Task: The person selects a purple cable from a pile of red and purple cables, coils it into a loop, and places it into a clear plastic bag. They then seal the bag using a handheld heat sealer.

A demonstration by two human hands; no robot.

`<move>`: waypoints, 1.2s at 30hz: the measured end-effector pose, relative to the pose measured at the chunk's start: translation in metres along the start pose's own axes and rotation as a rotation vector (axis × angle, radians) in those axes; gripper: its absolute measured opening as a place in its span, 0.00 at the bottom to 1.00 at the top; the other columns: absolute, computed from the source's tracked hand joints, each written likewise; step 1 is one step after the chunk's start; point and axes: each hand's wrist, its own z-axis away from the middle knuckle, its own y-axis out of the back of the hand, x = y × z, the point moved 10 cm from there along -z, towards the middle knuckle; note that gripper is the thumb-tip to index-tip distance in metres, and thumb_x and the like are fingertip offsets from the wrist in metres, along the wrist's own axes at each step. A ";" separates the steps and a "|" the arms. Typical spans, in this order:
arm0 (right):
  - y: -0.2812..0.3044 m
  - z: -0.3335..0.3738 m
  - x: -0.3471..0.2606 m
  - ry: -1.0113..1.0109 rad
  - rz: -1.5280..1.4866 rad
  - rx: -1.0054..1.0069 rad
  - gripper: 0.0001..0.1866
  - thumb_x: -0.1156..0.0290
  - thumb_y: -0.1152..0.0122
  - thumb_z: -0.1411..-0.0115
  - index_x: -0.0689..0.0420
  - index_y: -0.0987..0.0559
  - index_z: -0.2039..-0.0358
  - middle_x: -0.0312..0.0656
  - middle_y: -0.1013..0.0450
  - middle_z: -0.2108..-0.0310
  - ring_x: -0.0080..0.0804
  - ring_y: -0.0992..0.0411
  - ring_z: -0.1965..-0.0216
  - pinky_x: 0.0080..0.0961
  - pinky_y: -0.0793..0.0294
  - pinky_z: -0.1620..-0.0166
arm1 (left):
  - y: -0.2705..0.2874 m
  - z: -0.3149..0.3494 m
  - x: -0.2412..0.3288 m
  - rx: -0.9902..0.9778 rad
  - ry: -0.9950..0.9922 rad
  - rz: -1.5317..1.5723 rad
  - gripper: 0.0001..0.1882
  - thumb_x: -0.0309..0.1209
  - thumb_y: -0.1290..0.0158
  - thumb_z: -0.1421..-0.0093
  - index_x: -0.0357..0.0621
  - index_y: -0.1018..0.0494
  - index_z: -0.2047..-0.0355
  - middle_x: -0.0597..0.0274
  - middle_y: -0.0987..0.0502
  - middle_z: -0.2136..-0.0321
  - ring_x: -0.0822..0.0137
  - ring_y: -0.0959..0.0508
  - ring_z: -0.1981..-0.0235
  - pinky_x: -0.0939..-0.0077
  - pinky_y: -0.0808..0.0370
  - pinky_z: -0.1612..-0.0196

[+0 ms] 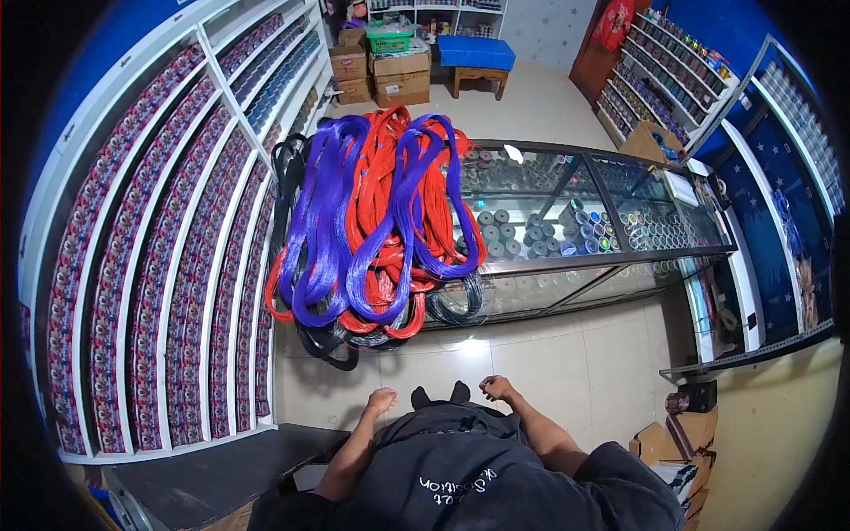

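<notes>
Low in front of my body, my left hand (382, 402) hovers over the tiled floor with loosely bent fingers and nothing visible in it. My right hand (497, 388) hangs at a similar height, its fingers slightly apart and also without any object. Both hands are clear of the goods ahead. Nearest to them is a big heap of glossy looped hanks on the counter's left end: purple hanks (319, 208) and red hanks (372, 190) on top. Black hanks (329, 347) show underneath and hang over the front edge.
A glass display counter (549, 259) holds spools and round reels. Tall white shelves (164, 265) with patterned packs line the left side. Cardboard boxes (403, 81), a green basket (390, 37) and a blue-topped bench (476, 53) stand behind; more boxes (699, 434) sit at lower right.
</notes>
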 end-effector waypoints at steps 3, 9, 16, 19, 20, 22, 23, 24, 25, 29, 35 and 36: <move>0.034 0.009 0.010 0.007 0.071 0.037 0.14 0.62 0.43 0.45 0.56 0.20 0.63 0.40 0.23 0.74 0.27 0.24 0.76 0.25 0.22 0.72 | -0.031 -0.007 0.019 0.041 -0.126 0.068 0.13 0.33 0.51 0.39 0.38 0.25 0.60 0.61 0.20 0.71 0.74 0.25 0.75 0.78 0.27 0.73; 0.053 0.021 -0.036 0.292 0.210 0.231 0.14 0.61 0.42 0.45 0.53 0.19 0.62 0.42 0.22 0.74 0.28 0.23 0.74 0.26 0.23 0.65 | -0.017 0.019 0.078 0.208 -0.418 0.112 0.12 0.29 0.50 0.40 0.40 0.26 0.57 0.61 0.20 0.71 0.71 0.23 0.72 0.77 0.26 0.66; 0.080 0.078 -0.111 0.450 0.154 0.386 0.13 0.63 0.42 0.44 0.54 0.20 0.59 0.50 0.22 0.66 0.42 0.22 0.66 0.34 0.24 0.57 | 0.005 0.108 0.159 0.448 -0.697 0.079 0.12 0.25 0.50 0.40 0.42 0.26 0.56 0.59 0.21 0.70 0.70 0.21 0.67 0.77 0.27 0.63; 0.091 0.105 -0.140 0.526 0.118 0.420 0.15 0.65 0.41 0.44 0.57 0.22 0.58 0.50 0.22 0.66 0.41 0.22 0.68 0.34 0.24 0.60 | 0.006 0.136 0.179 0.455 -0.752 0.114 0.10 0.24 0.51 0.40 0.40 0.25 0.58 0.58 0.21 0.69 0.69 0.21 0.67 0.76 0.26 0.63; 0.094 0.113 -0.149 0.555 0.097 0.436 0.14 0.66 0.41 0.44 0.57 0.22 0.58 0.49 0.23 0.66 0.41 0.22 0.68 0.34 0.24 0.60 | 0.007 0.143 0.184 0.452 -0.776 0.126 0.10 0.24 0.51 0.40 0.39 0.25 0.59 0.58 0.21 0.69 0.69 0.21 0.67 0.76 0.26 0.63; 0.103 0.128 -0.162 0.594 0.066 0.481 0.13 0.70 0.41 0.44 0.59 0.22 0.59 0.49 0.23 0.65 0.40 0.23 0.67 0.33 0.23 0.62 | 0.006 0.173 0.209 0.493 -0.844 0.096 0.09 0.23 0.51 0.40 0.38 0.25 0.61 0.57 0.21 0.69 0.68 0.21 0.67 0.76 0.25 0.63; 0.108 0.135 -0.170 0.637 0.037 0.500 0.13 0.70 0.41 0.44 0.59 0.22 0.58 0.49 0.23 0.65 0.39 0.23 0.66 0.33 0.23 0.62 | 0.006 0.188 0.221 0.513 -0.878 0.082 0.08 0.22 0.52 0.40 0.37 0.25 0.62 0.57 0.21 0.70 0.68 0.21 0.67 0.76 0.25 0.63; 0.111 0.144 -0.180 0.681 0.009 0.515 0.13 0.71 0.41 0.44 0.60 0.22 0.58 0.49 0.23 0.65 0.39 0.23 0.65 0.32 0.23 0.62 | 0.008 0.203 0.231 0.545 -0.910 0.065 0.08 0.21 0.51 0.41 0.36 0.25 0.62 0.57 0.22 0.70 0.67 0.21 0.67 0.76 0.25 0.63; 0.116 0.156 -0.193 0.726 -0.019 0.530 0.13 0.71 0.41 0.44 0.60 0.23 0.58 0.49 0.24 0.64 0.38 0.23 0.65 0.32 0.23 0.63 | 0.010 0.216 0.240 0.579 -0.942 0.049 0.08 0.20 0.51 0.41 0.36 0.25 0.62 0.57 0.22 0.70 0.67 0.21 0.67 0.75 0.25 0.63; 0.126 0.183 -0.226 0.799 -0.088 0.556 0.13 0.73 0.41 0.44 0.61 0.23 0.57 0.48 0.24 0.64 0.37 0.23 0.64 0.29 0.23 0.62 | 0.017 0.251 0.264 0.687 -1.069 0.050 0.09 0.18 0.51 0.43 0.35 0.25 0.62 0.56 0.23 0.70 0.65 0.20 0.66 0.74 0.24 0.62; 0.137 0.230 -0.274 0.907 -0.133 0.571 0.13 0.73 0.41 0.43 0.60 0.23 0.57 0.45 0.25 0.66 0.32 0.24 0.66 0.26 0.23 0.63 | 0.026 0.292 0.296 0.749 -1.134 0.080 0.08 0.19 0.53 0.39 0.31 0.27 0.61 0.57 0.25 0.67 0.68 0.23 0.63 0.76 0.26 0.57; 0.138 0.234 -0.281 0.923 -0.145 0.571 0.13 0.73 0.41 0.43 0.60 0.23 0.57 0.45 0.25 0.67 0.32 0.24 0.67 0.26 0.23 0.63 | 0.030 0.298 0.301 0.766 -1.159 0.093 0.08 0.19 0.53 0.39 0.31 0.27 0.61 0.58 0.25 0.66 0.68 0.23 0.63 0.77 0.27 0.57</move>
